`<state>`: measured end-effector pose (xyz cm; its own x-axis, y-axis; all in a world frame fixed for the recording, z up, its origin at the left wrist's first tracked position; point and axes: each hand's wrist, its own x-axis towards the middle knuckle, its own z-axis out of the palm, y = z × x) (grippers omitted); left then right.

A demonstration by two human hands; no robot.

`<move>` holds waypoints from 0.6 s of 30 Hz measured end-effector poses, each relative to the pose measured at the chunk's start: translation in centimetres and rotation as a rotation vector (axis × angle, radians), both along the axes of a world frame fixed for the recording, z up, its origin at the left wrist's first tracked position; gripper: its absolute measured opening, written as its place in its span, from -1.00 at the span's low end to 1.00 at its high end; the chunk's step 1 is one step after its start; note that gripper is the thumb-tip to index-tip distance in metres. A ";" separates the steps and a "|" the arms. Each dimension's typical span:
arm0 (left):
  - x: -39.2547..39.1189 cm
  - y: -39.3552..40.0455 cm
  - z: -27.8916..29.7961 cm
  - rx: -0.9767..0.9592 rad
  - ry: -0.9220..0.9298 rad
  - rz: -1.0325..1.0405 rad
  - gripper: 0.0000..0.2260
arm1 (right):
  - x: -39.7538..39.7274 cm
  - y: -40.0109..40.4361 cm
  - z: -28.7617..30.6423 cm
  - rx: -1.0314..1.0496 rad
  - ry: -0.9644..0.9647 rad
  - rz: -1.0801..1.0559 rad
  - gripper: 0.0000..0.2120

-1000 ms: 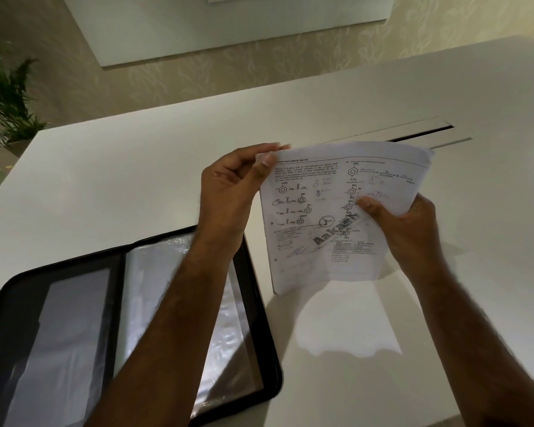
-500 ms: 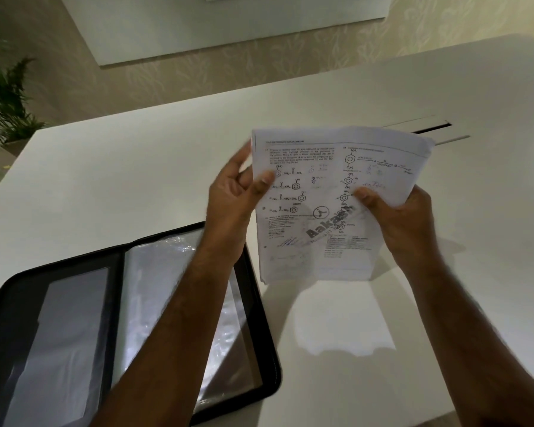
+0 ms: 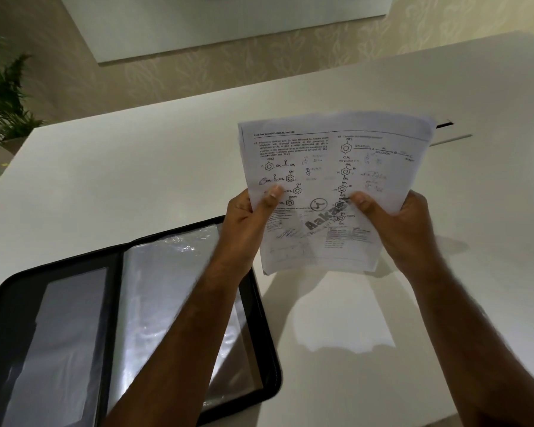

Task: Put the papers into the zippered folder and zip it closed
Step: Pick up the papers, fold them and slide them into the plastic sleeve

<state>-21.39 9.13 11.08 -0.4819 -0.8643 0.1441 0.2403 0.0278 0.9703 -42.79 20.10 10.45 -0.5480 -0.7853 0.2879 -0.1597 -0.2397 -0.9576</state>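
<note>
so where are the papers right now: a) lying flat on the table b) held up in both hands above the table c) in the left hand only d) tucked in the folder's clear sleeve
b: the left hand and right hand each grip a side of the papers, lifted off the table, while the folder lies open to the left.

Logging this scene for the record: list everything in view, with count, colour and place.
papers: one stack, white with black print, held up above the table, right of the folder
zippered folder: one, black with clear sleeves, lying open at lower left on the table
table: one, white, filling most of the view
slot: one, dark, in the tabletop behind the papers
plant: one, green, far left
wall panel: one, white, top
left hand: gripping the stack's left edge
right hand: gripping the stack's right side
</note>
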 end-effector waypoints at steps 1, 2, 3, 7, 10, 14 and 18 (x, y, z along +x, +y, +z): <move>-0.1 0.0 -0.1 0.002 0.009 -0.001 -0.76 | 0.0 0.0 -0.2 0.001 -0.002 -0.019 -0.77; -0.2 0.0 -0.3 0.007 0.009 -0.001 -0.74 | 0.1 0.0 -0.4 0.004 -0.003 -0.037 -0.79; -0.2 0.0 -0.6 0.016 0.000 0.000 -0.72 | 0.2 0.0 -0.7 0.009 -0.004 -0.051 -0.81; -0.4 0.2 -2.6 0.053 -0.103 0.002 -0.79 | 0.8 0.0 -2.8 0.092 -0.009 -0.061 -0.86; -0.2 0.2 -3.3 0.072 -0.117 0.002 -0.79 | 0.8 0.0 -3.3 0.133 0.027 -0.059 -0.86; 0.1 -0.3 -3.1 0.048 -0.139 -0.010 -0.72 | 0.3 -0.4 -0.8 0.056 0.018 -0.051 -0.73; 0.0 -0.1 -2.6 0.043 -0.152 -0.023 -0.74 | -0.3 -1.2 3.8 -0.094 -0.016 -0.078 -0.70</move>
<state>-21.43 9.02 8.48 -0.5152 -0.8565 0.0308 0.0909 -0.0188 0.9957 -43.11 18.88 14.22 -0.6111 -0.7105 0.3488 -0.1663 -0.3156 -0.9342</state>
